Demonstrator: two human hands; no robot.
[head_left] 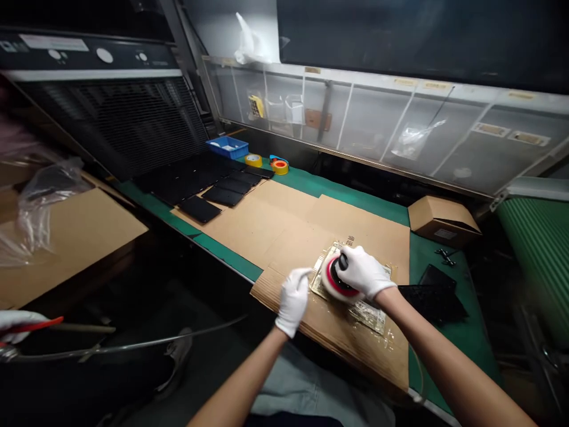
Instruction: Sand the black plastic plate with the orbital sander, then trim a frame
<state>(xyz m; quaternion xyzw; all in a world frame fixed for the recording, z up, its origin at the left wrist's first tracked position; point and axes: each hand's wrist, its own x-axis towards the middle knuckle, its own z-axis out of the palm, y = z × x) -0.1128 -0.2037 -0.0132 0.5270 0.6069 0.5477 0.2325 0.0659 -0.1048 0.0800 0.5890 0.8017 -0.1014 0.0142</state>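
Note:
My right hand [362,271], in a white glove, is closed over the top of a round red, white and black hand tool [336,281]. The tool's disc sits on a flat shiny plate [371,311] taped onto brown cardboard [306,231]. My left hand [293,301], also gloved, rests on the cardboard just left of the plate, fingers curled down at its near-left corner. I cannot see anything inside that hand.
Several flat black panels [208,187] lie in rows at the far left of the green bench [448,332]. A blue bin [227,147], two tape rolls [267,163], a small cardboard box [442,220] and more black panels [438,293] sit around. Another person's gloved hand [20,326] shows at lower left.

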